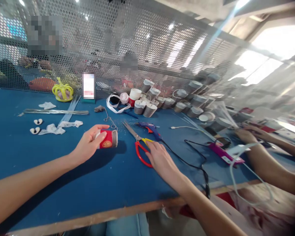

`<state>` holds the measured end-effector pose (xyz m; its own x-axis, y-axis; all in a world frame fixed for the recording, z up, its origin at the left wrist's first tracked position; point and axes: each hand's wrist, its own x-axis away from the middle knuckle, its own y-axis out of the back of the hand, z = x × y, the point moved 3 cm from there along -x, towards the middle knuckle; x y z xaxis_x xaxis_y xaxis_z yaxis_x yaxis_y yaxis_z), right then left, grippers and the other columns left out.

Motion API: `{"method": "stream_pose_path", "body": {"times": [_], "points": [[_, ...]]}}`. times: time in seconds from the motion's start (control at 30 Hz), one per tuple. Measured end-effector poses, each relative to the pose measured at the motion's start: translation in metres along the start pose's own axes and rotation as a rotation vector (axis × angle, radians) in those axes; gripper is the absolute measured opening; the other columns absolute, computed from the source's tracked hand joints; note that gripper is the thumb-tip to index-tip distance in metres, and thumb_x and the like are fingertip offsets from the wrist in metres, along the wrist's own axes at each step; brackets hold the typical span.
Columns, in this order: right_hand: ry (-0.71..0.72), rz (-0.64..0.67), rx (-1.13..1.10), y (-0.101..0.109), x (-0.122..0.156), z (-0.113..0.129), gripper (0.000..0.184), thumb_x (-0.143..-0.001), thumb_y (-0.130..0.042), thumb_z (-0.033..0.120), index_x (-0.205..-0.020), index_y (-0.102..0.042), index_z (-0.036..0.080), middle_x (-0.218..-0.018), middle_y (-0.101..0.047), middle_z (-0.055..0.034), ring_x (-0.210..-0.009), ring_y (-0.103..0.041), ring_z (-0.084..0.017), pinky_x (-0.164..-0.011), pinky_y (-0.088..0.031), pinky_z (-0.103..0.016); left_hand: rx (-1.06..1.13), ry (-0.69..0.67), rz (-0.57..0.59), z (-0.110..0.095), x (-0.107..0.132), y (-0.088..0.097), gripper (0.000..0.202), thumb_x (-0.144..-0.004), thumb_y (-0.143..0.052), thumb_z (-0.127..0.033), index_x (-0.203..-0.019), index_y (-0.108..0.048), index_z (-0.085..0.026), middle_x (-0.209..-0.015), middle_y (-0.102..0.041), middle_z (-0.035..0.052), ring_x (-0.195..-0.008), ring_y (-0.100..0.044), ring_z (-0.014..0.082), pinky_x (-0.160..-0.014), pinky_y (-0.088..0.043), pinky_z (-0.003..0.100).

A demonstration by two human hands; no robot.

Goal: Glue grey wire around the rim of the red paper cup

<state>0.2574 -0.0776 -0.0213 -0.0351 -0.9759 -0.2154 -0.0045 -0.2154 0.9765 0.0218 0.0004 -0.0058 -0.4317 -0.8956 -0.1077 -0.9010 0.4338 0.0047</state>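
My left hand is closed around a small cup wrapped in red with a round gold emblem. The cup lies on its side in the air, its grey end facing right. My right hand is on the scissors, with its fingers over the yellow handle. The other handle loop is red, and the slightly parted blades point away to the upper left. Just behind the scissors lies a blue glue gun with a black cord. A grey string lies behind the red cup.
Several grey and white cups are clustered by the perforated screen. A yellow crown-like item, metal rods and white cloth pieces are at left. At right are a purple power strip and a co-worker's arm.
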Motion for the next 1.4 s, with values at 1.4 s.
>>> {"method": "stream_pose_path", "body": {"times": [1.4], "points": [[-0.194, 0.413, -1.444, 0.016, -0.042, 0.073, 0.018, -0.066, -0.066, 0.024, -0.082, -0.067, 0.019, -0.082, -0.067, -0.0005, -0.076, -0.058, -0.012, -0.077, -0.043, -0.029, -0.106, 0.078, 0.195, -0.001, 0.013, -0.018, 0.02, -0.079, -0.05, -0.028, -0.096, -0.054, -0.017, -0.07, -0.057, -0.0014, -0.059, -0.051, 0.0106, -0.054, -0.042, 0.02]]}}
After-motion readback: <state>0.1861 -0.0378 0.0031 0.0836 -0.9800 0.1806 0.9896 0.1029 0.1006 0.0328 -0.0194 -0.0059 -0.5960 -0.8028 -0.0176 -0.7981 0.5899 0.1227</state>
